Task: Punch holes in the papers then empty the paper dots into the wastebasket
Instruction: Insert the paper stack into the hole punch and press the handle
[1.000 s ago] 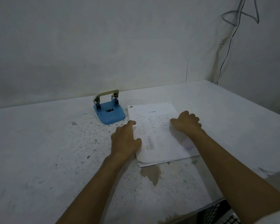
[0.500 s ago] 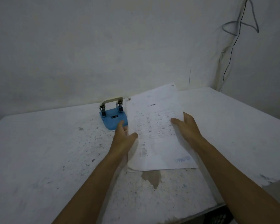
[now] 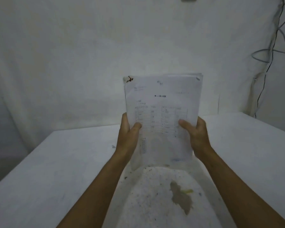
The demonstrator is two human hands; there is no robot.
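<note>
Thumbs press the printed face of the papers while the other fingers wrap out of sight behind the stack, so both hands are closed on it: the left hand clamps the left edge and the right hand the right edge, at about the same height, a little below the middle of the sheets. Between the two hands the stack stands nearly upright, facing the person, its bottom edge low over the table just below the grip; whether it touches the surface I cannot tell. Above the grip, the top edges of the sheets are slightly fanned rather than flush, and a dark brown mark sits at the upper left corner. Below and toward the person, the tabletop is speckled and carries a brownish stain. Beyond the papers there is a plain wall, with cables hanging far off to the right of the right hand. No hole punch and no wastebasket can be seen; the punch may be hidden behind the raised stack. No holes show along any visible margin, so I judge the task barely begun: the pose suits squaring the sheets, and the punching and the emptying of the paper dots are all left to do.
</note>
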